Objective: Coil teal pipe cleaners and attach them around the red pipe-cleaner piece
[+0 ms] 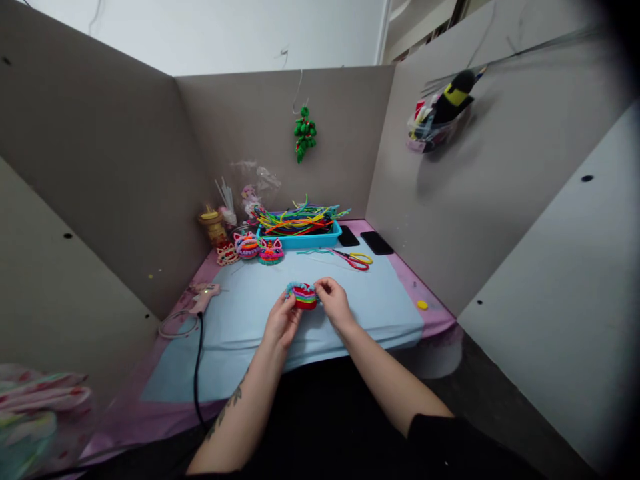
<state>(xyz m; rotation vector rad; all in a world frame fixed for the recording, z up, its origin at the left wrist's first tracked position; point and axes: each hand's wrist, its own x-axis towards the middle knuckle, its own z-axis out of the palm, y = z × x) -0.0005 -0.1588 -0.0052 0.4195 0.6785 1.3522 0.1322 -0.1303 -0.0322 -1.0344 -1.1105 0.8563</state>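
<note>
A small rainbow-striped craft piece (304, 297), red below with a light blue fuzzy edging along its top, is held up over the light blue cloth. My left hand (284, 317) grips its left side between thumb and fingers. At its right end, the fingers of my right hand (332, 297) are pinched together on the edge. Whether a loose strand is also in that pinch is too small to tell. Beyond my hands lie red-and-yellow-handled scissors (356, 260) beside a short teal strand (314, 252).
A blue tray (300, 243) heaped with coloured pipe cleaners stands at the back. Several finished animal-face pieces (271, 251) sit left of it. A pink glue gun (204, 297) with a black cord lies left. Phones (377, 243) and a yellow disc (423, 305) are right. Grey partitions enclose the table.
</note>
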